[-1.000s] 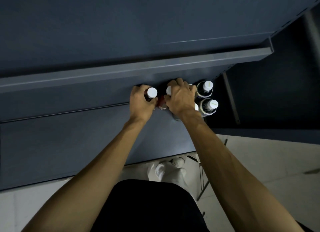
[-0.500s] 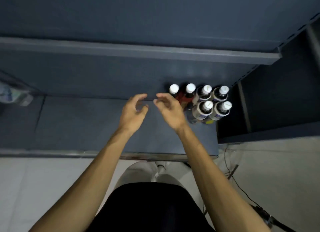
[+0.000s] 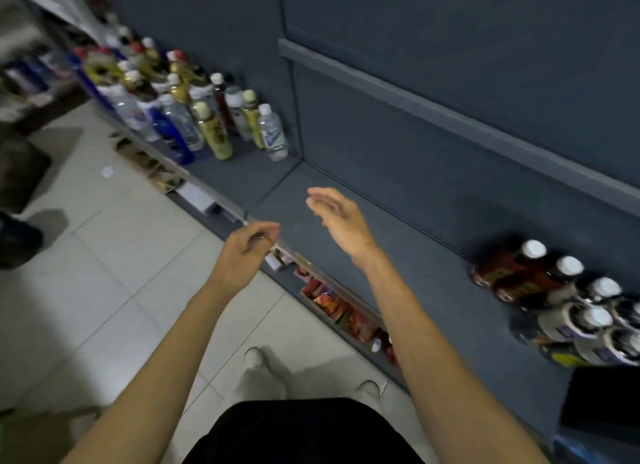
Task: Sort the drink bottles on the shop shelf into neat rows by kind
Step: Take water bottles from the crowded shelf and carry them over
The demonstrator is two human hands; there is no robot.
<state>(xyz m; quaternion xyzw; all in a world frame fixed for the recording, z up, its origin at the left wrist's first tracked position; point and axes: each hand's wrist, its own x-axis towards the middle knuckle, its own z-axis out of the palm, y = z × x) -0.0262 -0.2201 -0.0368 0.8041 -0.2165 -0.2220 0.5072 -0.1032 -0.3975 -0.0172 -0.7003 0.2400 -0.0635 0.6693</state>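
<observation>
Head view, looking down along a dark blue shop shelf (image 3: 398,256) that runs diagonally across the frame. Far left end: a crowded, mixed cluster of drink bottles (image 3: 194,110) with white, red and cream caps, clear, yellow and blue bodies, not lined up; blur hides the labels. Pale tiled floor (image 3: 104,256) below the shelf edge. Left hand (image 3: 246,252) over the shelf's front lip, fingers loosely curled, holding nothing. Right hand (image 3: 337,218) above the bare middle of the shelf, fingers relaxed and slightly spread, empty. Neither hand touches a bottle. Coloured packets (image 3: 332,304) show on the level beneath the front edge. Right end: a tight group of white-capped bottles (image 3: 561,301), two with red labels (image 3: 509,276) nearest the hands, the rest with pale labels, standing in close rows against the back panel, well apart from both hands.
</observation>
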